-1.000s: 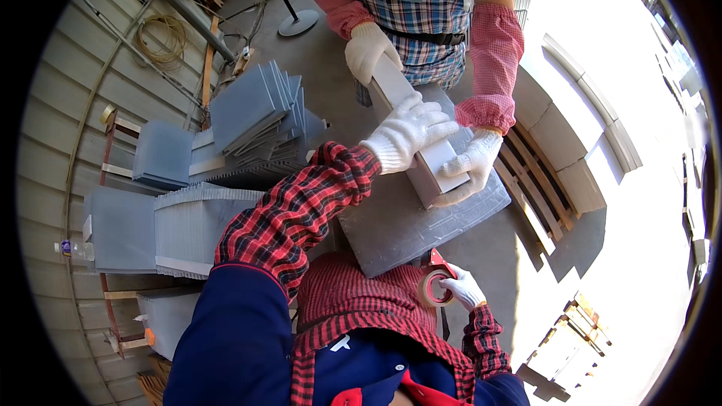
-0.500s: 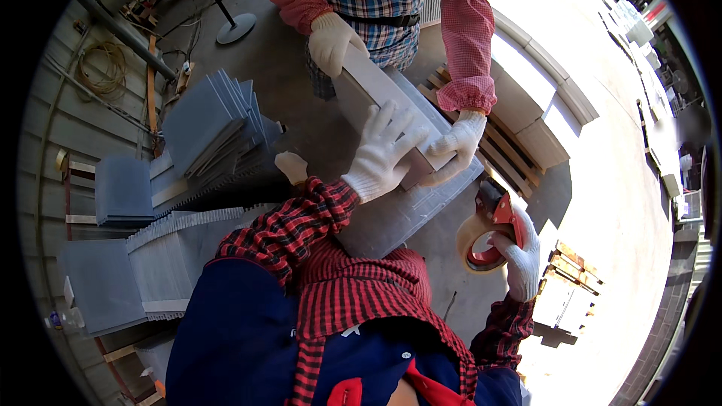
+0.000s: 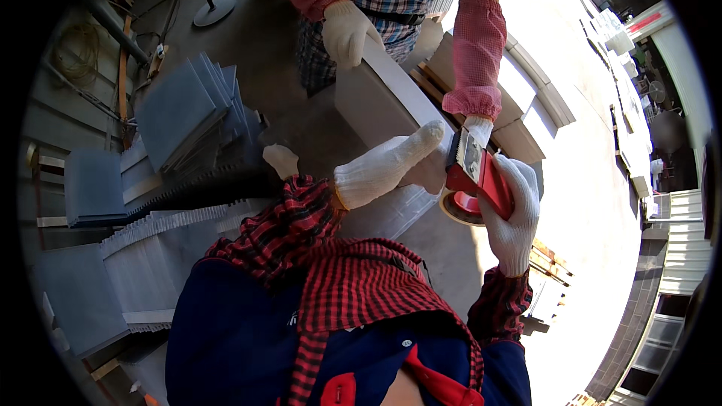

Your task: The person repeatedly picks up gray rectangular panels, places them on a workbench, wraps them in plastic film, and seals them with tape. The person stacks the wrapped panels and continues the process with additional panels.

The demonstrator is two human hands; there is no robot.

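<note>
Pressing red tape dispenser [image 3: 475, 180] against grey stack [image 3: 383, 101].

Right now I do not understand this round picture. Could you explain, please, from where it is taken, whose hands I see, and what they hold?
A wide-angle camera on a person's head looks down, so straight edges bend. The checked red sleeves from below are the wearer's own. The left hand in a white glove rests on a grey bundle. The right hand grips a red tape dispenser against it. Opposite, a co-worker's gloved hand steadies the bundle. More grey stacks lie to the left.
</note>
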